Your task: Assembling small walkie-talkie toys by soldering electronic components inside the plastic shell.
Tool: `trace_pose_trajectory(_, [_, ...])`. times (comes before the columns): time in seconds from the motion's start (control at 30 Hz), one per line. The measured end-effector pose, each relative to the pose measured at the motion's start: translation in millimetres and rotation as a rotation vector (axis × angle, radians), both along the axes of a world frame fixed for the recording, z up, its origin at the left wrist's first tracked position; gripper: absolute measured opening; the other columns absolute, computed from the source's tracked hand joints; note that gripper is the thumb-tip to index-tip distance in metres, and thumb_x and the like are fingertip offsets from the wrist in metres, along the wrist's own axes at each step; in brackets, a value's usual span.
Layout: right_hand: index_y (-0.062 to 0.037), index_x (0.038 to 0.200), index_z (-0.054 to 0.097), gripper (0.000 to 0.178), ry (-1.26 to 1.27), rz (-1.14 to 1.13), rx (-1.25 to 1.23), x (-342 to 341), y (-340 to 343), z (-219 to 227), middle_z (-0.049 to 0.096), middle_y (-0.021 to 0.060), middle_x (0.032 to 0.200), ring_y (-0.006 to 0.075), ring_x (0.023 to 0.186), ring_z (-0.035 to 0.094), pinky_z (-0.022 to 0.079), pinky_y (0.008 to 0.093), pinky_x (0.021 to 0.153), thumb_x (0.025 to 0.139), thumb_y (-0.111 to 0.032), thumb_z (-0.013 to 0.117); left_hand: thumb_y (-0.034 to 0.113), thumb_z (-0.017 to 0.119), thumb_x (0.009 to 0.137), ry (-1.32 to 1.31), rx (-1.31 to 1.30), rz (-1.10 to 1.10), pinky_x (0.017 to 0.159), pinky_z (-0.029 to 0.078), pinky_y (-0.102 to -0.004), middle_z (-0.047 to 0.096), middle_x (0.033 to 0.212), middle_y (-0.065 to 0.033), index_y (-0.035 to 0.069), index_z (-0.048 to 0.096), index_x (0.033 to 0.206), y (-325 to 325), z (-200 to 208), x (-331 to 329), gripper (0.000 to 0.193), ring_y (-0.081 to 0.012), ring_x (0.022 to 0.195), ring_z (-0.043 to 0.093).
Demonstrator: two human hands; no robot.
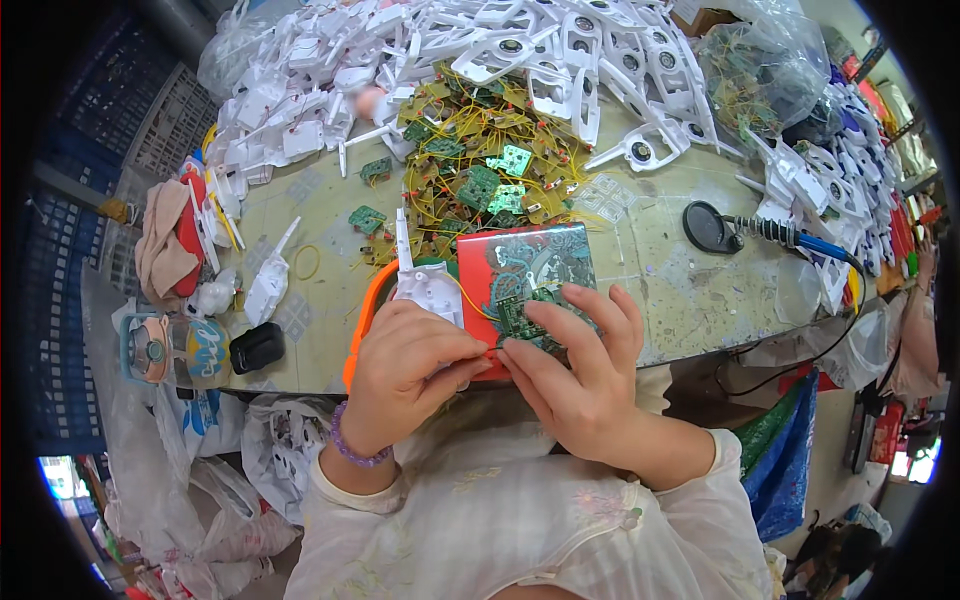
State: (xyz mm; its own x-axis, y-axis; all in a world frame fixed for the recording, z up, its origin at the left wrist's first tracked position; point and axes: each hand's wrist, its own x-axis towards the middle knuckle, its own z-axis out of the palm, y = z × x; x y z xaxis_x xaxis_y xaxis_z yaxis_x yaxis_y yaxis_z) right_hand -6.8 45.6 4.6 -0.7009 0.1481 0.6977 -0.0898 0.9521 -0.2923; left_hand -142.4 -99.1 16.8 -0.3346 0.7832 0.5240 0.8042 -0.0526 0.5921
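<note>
Close in front of me, a green circuit board [517, 318] rests over a red box with a dark printed picture [478, 262]. My right hand [590, 375] grips this board, its thumb at the near edge and the fingers curled over the top. The fingertips of my left hand [405, 365] are pinched together beside the board's near left corner; what is between them is too small to make out. A yellow wire [472, 300] runs near the board. Just beyond my left hand lies a white plastic housing [428, 285], partly covered by that hand, with an orange ring-shaped edge [362, 325] beside it.
Beyond the box is a heap of circuit boards with yellow wires [450, 190]. White plastic housings [320, 80] are piled at the back. A soldering iron [785, 232] sits in its holder on the right. A bottle [195, 350] and a black case [257, 348] stand left.
</note>
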Motion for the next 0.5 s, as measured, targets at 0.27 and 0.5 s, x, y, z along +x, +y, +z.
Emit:
trace_pose_trajectory(0.27, [-0.0087, 0.093, 0.062, 0.023, -0.095, -0.105, -0.086, -8.0, 20.5, 8.2, 0.061, 0.0028, 0.093, 0.0224, 0.087, 0.054, 0.036, 0.0400, 0.083, 0.074, -0.015, 0.072, 0.007, 0.076, 0.063, 0.142, -0.028, 0.001, 0.071, 0.042, -0.0335, 0.066, 0.079, -0.0002, 0.008, 0.069, 0.084, -1.9, -0.6, -2.3, 0.023, -0.0176, 0.071, 0.060])
trace_pose_trajectory(0.5, [-0.0079, 0.100, 0.063, 0.030, -0.173, 0.105, -0.093, -22.3, 35.3, 6.8, 0.061, 0.0030, 0.102, 0.0235, 0.099, 0.053, 0.033, 0.0473, 0.096, 0.070, -0.006, 0.062, 0.006, 0.075, 0.068, -0.082, 0.005, 0.236, 0.073, 0.042, -0.0336, 0.066, 0.072, -0.0001, 0.008, 0.068, 0.082, 6.2, -0.6, 12.9, 0.016, -0.0177, 0.066, 0.060])
